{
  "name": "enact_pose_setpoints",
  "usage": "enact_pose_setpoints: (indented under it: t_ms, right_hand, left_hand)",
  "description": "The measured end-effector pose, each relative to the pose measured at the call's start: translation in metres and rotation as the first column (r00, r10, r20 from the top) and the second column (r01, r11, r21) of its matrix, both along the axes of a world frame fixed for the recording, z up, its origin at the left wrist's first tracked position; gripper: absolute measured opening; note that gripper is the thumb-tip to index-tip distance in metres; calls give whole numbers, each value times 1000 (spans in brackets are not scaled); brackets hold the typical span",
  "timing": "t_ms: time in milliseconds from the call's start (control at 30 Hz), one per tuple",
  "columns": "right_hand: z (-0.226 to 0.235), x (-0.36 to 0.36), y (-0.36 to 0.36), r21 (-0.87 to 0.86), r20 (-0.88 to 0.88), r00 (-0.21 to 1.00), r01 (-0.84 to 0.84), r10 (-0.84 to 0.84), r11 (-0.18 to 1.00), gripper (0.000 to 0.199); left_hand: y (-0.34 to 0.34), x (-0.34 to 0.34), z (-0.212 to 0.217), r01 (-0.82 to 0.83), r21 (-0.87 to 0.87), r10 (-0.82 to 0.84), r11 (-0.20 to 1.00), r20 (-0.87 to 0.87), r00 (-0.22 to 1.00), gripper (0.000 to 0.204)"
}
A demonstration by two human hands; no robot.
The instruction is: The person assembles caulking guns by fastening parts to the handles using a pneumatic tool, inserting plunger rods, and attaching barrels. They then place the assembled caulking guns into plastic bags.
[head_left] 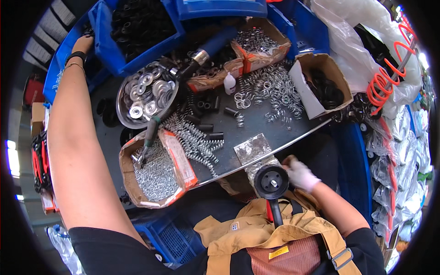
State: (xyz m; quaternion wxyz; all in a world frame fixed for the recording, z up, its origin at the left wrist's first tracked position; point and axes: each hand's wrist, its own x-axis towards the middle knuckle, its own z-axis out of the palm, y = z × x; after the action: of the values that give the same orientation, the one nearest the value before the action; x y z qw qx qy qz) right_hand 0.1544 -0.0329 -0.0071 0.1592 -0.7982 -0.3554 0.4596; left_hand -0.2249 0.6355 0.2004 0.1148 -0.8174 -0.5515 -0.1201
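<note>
1. The dark worktable [256, 128] fills the middle of the view; its metal front edge runs from lower left up to the right, and the only bare room lies around the small metal plate [252, 147] near that edge.
2. Three blue bins ring the far side; the left one, the blue bin [133, 32], holds black rings; the other two show little of their contents.
3. Three open cardboard boxes are in view: the near box [153, 172] overhangs the front edge and is full of small silvery clips, with a green-handled tool [149, 137] stuck in it; the far box [261, 43] holds silvery rings; the right box [321, 85] holds black rings.
4. One round metal bowl [145, 94] carries a heap of washers, too many to count.
5. The black round tool [271, 182] sits just under the table's front edge, its handle pointing down to the person's lap.
6. The right hand [300, 174], in a white glove, touches the tool's right side; fingers curled, though I cannot tell whether they pinch anything.
7. The left hand [82, 44] reaches far out to the left bins, with a dark band on the wrist; its fingers are hidden behind the bin's rim, so its grip cannot be told.
8. Loose springs [275, 91] spread between the boxes; long coils [195, 137] lie beside the near box; about five black sleeves [215, 136] lie among them.
9. One small white bottle [229, 84] stands upright by the far box.
</note>
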Motion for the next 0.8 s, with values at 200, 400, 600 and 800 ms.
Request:
enact_pose_setpoints:
  t_ms: [200, 400, 600, 800]
  right_hand:
    - [-312, -19, -19, 35, -708, 676, 321, -204, 946, 41]
    - [-252, -20, -42, 40, -609, 791, 98, -53, 994, 41]
    - [-171, -6, -26, 14, -491, 864, -119, 111, 993, 41]
    - [-39, 0, 24, -214, 175, 953, -209, 248, 954, 27]
  left_hand:
    - [43, 0, 16, 170, -629, 134, 759, 406, 904, 55]
    - [15, -3, 21, 621, -574, 820, 534, 531, -215, 59]
    - [-15, 20, 35, 733, -223, 737, 642, -85, -671, 56]
    - [87, 27, -24, 781, -138, 539, 609, -651, -535, 49]
